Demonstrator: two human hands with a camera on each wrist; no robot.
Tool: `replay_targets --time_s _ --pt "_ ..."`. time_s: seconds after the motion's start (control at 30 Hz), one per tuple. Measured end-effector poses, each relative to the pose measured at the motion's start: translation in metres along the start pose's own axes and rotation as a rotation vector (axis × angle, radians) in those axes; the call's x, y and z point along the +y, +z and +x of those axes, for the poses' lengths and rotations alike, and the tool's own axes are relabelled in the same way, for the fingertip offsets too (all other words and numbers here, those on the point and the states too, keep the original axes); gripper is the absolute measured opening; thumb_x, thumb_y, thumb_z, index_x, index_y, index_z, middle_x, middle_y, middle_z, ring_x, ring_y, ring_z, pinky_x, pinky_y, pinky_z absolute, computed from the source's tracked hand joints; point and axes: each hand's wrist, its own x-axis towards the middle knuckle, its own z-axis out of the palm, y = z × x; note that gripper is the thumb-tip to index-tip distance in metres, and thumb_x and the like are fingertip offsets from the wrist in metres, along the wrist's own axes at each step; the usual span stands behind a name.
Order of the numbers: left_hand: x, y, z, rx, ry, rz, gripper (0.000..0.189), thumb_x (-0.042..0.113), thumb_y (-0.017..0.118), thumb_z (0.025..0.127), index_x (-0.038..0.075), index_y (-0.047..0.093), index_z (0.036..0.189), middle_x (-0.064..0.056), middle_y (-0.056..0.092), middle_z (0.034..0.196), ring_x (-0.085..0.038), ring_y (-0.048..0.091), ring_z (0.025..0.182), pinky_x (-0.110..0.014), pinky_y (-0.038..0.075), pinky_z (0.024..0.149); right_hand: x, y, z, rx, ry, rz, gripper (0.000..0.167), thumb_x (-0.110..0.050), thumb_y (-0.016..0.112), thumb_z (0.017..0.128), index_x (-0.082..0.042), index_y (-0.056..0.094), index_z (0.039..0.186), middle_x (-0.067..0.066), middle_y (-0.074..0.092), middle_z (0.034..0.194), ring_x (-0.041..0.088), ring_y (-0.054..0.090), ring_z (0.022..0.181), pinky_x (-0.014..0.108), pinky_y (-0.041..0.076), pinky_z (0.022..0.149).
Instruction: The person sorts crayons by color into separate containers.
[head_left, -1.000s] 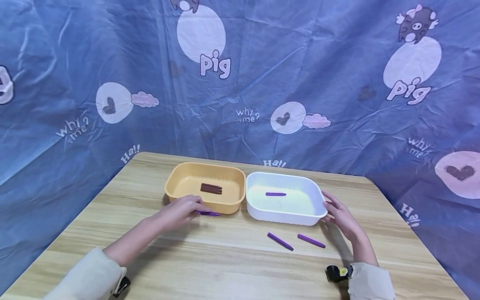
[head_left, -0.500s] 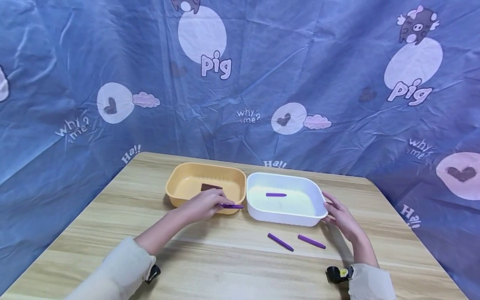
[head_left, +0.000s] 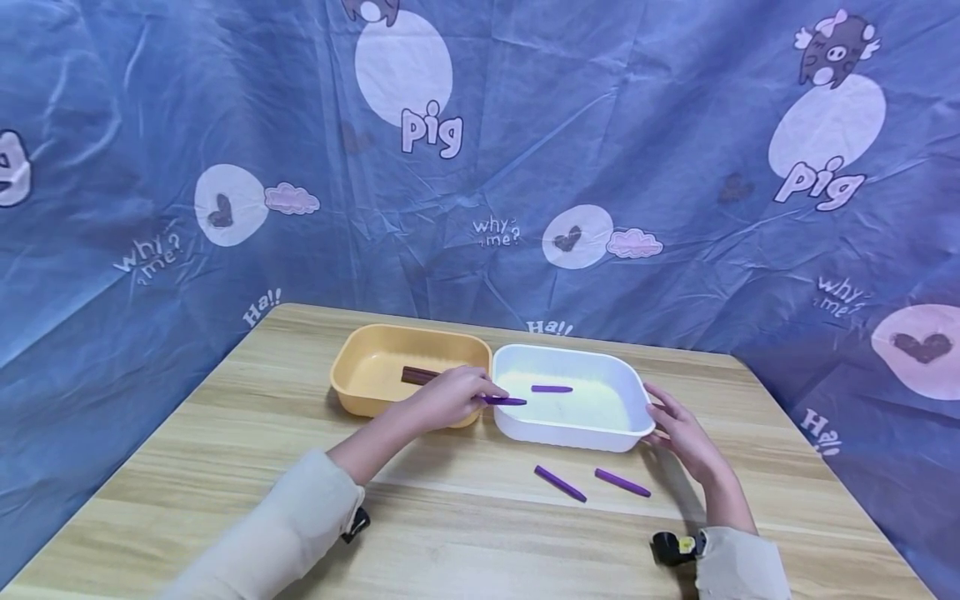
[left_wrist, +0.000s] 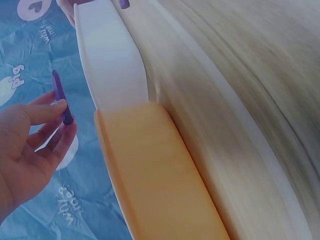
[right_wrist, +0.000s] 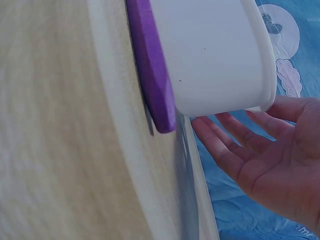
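Between thumb and fingertips my left hand pinches a purple crayon, also plain in the left wrist view as a crayon. This hand is above the right end of the orange bin, and the crayon's tip overlaps the left rim of the white bin. One purple crayon lies on the white bin's floor. Brown crayons lie in the orange bin, partly hidden by my left hand. At the white bin's right end my right hand rests its extended fingers against the wall, thumb at the rim.
Two loose purple crayons, a left one and a right one, lie on the wooden table before the white bin. The bins stand side by side. Behind the table hangs a blue printed cloth.
My left hand has carried the purple crayon rightward from the orange bin's front side to the white bin's left rim. The right hand has stayed at the white bin's end.
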Motion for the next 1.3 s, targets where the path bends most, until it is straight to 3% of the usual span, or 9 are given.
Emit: replay_targets --time_s 0.43,0.67,0.93,1.3 --pt "0.006 0.013 0.035 -0.057 -0.094 -0.052 0.033 -0.001 0.064 0.082 0.015 0.069 0.111 0.001 0.060 0.090 -0.011 0.053 0.080 -0.020 0.044 0.069 -0.001 0.001 -0.001 0.006 -0.004 -0.004 0.055 -0.020 0.033 0.101 0.001 0.008 0.145 0.035 0.028 0.132 0.008 0.055 0.092 0.027 0.049 0.079" --pt "0.008 0.019 0.052 -0.063 -0.117 -0.010 0.032 0.000 0.063 0.083 0.016 0.070 0.110 0.001 0.060 0.088 -0.011 0.052 0.080 -0.019 0.043 0.067 0.000 0.000 -0.001 -0.001 -0.001 -0.001 0.056 -0.023 0.033 0.101 0.001 0.007 0.146 0.035 0.027 0.133 0.010 0.055 0.094 0.028 0.049 0.081" --pt "0.006 0.029 0.073 -0.065 -0.114 0.033 0.036 -0.004 0.059 0.082 0.015 0.069 0.110 0.000 0.063 0.092 -0.014 0.055 0.084 -0.020 0.044 0.073 0.001 0.000 0.000 0.002 -0.005 0.009 0.056 -0.022 0.034 0.101 0.001 0.008 0.145 0.036 0.026 0.133 0.010 0.056 0.094 0.026 0.049 0.080" --pt "0.004 0.049 0.100 -0.166 -0.150 0.082 0.041 -0.008 0.055 0.081 0.016 0.068 0.112 0.000 0.064 0.097 -0.012 0.056 0.090 -0.019 0.043 0.082 0.003 -0.001 0.001 0.011 -0.001 0.010 0.057 -0.023 0.036 0.101 0.001 0.009 0.145 0.035 0.026 0.134 0.012 0.056 0.095 0.026 0.049 0.079"
